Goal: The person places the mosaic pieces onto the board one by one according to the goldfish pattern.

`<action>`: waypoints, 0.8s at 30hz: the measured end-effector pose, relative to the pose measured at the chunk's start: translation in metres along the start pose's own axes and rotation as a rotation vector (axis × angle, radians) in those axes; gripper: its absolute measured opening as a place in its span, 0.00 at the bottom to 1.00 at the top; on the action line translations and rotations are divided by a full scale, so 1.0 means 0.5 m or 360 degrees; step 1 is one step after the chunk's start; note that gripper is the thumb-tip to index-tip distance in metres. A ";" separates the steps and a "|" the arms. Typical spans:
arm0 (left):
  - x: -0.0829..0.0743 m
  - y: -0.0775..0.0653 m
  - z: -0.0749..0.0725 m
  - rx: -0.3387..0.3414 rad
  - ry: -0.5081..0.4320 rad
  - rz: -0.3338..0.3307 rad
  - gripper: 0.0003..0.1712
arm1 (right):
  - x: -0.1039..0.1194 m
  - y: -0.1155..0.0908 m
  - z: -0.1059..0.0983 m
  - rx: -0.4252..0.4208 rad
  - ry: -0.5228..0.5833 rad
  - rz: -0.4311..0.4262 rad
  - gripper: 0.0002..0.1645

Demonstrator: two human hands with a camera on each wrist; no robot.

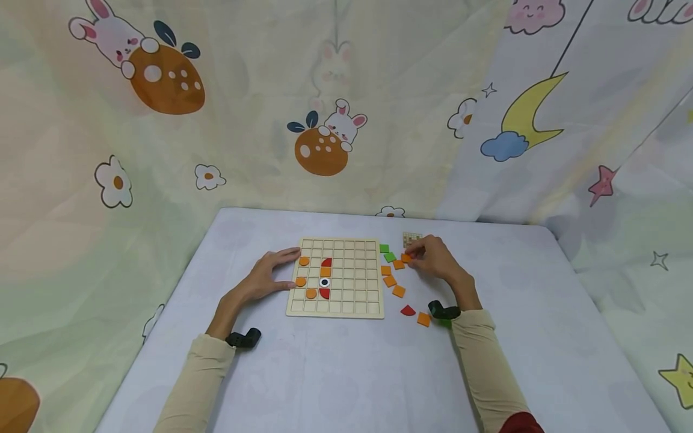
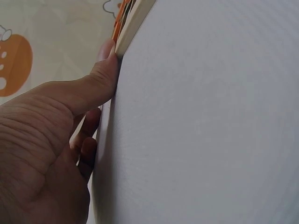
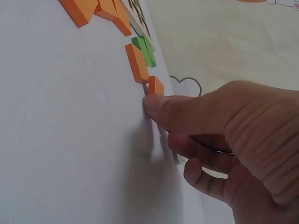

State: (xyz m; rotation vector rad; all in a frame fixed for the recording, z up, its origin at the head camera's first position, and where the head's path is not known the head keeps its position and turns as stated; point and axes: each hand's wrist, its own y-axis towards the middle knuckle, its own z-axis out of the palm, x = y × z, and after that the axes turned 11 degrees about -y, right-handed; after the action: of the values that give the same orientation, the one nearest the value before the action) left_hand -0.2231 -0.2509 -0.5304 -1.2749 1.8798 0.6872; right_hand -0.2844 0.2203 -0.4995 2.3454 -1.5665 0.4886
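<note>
A square wooden grid board (image 1: 357,300) lies on the table. My left hand (image 1: 265,275) rests at its left edge, thumb and fingers spread apart, fingertips right at the rim beside the orange discs (image 1: 304,261). In one column of the board stand two red quarter-round tiles (image 1: 326,263), an orange square and a black-and-white eye tile (image 1: 324,282). Right of the board, my right hand (image 1: 435,258) pinches an orange square tile (image 3: 156,85) between thumb and finger, close to the table. Its thumb (image 3: 161,105) covers part of the tile.
Loose orange tiles (image 1: 390,281) and green tiles (image 1: 390,257) lie along the board's right side. Nearer the right wrist are a red quarter-round piece (image 1: 408,310), another orange square (image 1: 424,319) and a partly hidden green piece (image 1: 445,324). A small patterned card (image 1: 411,238) lies behind the right hand.
</note>
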 end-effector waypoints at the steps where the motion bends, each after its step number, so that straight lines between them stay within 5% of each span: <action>1: 0.000 0.000 0.000 -0.0002 0.0001 0.0000 0.50 | 0.000 -0.001 0.000 -0.0004 0.0008 0.0009 0.16; 12: -0.002 0.002 -0.002 0.0006 -0.0015 0.0010 0.50 | 0.013 -0.009 -0.004 -0.0089 -0.0141 0.0012 0.17; 24: -0.005 0.005 -0.005 0.0018 -0.0026 -0.0001 0.50 | 0.073 -0.011 0.024 -0.0138 0.0134 -0.0186 0.14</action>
State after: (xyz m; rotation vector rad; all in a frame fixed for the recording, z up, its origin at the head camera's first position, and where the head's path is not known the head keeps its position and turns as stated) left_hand -0.2257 -0.2505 -0.5269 -1.2589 1.8677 0.6835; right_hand -0.2647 0.1870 -0.4953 2.3037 -1.3766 0.4761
